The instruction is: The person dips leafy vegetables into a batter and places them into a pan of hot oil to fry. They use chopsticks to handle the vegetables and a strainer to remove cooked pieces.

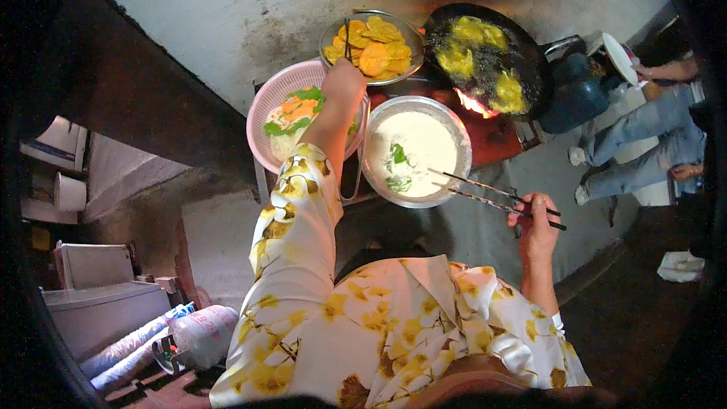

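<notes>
My right hand point(537, 221) grips a pair of dark patterned chopsticks point(505, 199). Their tips reach over a metal bowl point(417, 202) of pale batter point(429, 130), where green leaves point(398, 153) lie partly coated. My left hand point(343, 80) is stretched forward to the near edge of a strainer point(418, 34) piled with golden fried pieces point(377, 57). Thin dark sticks point(347, 34) rise beyond its fingers, which are largely hidden, so its hold is unclear. Beneath that forearm sits a pink plastic basket point(260, 111) with leaves and orange slices point(297, 108).
Yellow pieces point(480, 34) fry in bubbling oil in a black wok point(544, 76), with flame point(474, 104) under its near edge. A gas cylinder point(204, 332) lies at lower left. Another person's jeans-clad legs point(642, 147) and a hand with a white plate point(619, 59) are at right.
</notes>
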The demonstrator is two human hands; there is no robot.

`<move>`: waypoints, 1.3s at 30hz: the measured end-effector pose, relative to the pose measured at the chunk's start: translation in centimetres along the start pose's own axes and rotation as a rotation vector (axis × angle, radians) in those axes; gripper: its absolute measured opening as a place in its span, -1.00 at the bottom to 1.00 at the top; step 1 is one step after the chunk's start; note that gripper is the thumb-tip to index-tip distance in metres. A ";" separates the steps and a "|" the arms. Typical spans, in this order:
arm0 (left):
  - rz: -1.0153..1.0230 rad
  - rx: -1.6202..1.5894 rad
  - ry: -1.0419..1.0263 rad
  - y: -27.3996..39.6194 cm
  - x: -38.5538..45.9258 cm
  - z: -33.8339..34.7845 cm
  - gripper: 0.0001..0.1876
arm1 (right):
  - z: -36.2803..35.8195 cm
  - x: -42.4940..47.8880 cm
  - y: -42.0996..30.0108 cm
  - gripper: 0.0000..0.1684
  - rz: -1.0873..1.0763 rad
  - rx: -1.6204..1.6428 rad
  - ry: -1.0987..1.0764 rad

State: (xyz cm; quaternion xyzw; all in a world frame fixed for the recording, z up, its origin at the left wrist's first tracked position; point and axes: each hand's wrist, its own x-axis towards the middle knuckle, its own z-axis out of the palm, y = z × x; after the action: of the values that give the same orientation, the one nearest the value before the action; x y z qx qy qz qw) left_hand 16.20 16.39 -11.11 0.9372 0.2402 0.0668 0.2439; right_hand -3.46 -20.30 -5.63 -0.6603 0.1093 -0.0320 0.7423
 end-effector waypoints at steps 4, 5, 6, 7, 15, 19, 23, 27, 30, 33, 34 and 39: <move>-0.020 0.138 -0.099 -0.6 1.1 -1.1 -0.64 | -1.0 0.1 -0.5 -0.70 -0.010 0.034 0.030; -0.020 0.131 -0.087 -1.0 1.3 -1.4 -0.61 | -1.2 0.2 -0.4 -0.70 -0.009 0.039 0.047; -0.018 0.127 -0.078 -0.8 0.4 -2.5 -0.58 | -1.6 0.2 -0.4 -0.71 -0.004 0.045 0.067; -0.013 0.126 -0.072 -0.9 -0.4 -3.2 -0.55 | -1.9 0.1 -0.2 -0.71 0.002 0.053 0.091; -0.498 -1.163 -0.808 -8.8 -12.6 -4.0 -0.69 | -3.0 0.0 -0.3 -0.70 -0.009 0.101 0.147; -0.514 -1.496 -0.950 -9.0 -15.3 -1.7 -0.63 | -2.6 -0.3 -0.9 -0.71 0.016 0.135 0.163; -0.427 -1.644 -1.044 -8.4 -14.7 -1.4 -0.64 | -2.2 -1.0 -1.2 -0.71 0.009 0.112 0.153; -0.342 -1.638 -1.034 -8.7 -14.5 -1.6 -0.72 | -1.5 -2.1 -1.0 -0.70 -0.013 0.123 0.142; -0.326 -1.588 -0.944 -8.3 -16.4 -3.3 -0.77 | -1.2 -3.0 -0.9 -0.70 -0.034 0.152 0.114; -0.191 -1.725 -1.020 -9.7 -16.9 -4.3 -0.78 | -1.2 -3.5 -0.9 -0.69 -0.042 0.170 0.095; -0.209 -1.626 -0.938 -9.7 -17.3 -4.9 -0.78 | -1.6 -3.6 -0.7 -0.69 -0.045 0.177 0.091; -0.211 -1.557 -0.804 -9.1 -19.8 -10.0 -0.73 | -2.0 -3.6 0.5 -0.72 0.026 0.143 0.124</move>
State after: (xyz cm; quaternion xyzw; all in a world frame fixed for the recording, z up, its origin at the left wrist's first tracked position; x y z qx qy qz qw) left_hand -7.40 18.05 -7.02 0.4308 0.1079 -0.1460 0.8840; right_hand -7.46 -21.47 -5.87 -0.6011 0.1610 -0.0710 0.7796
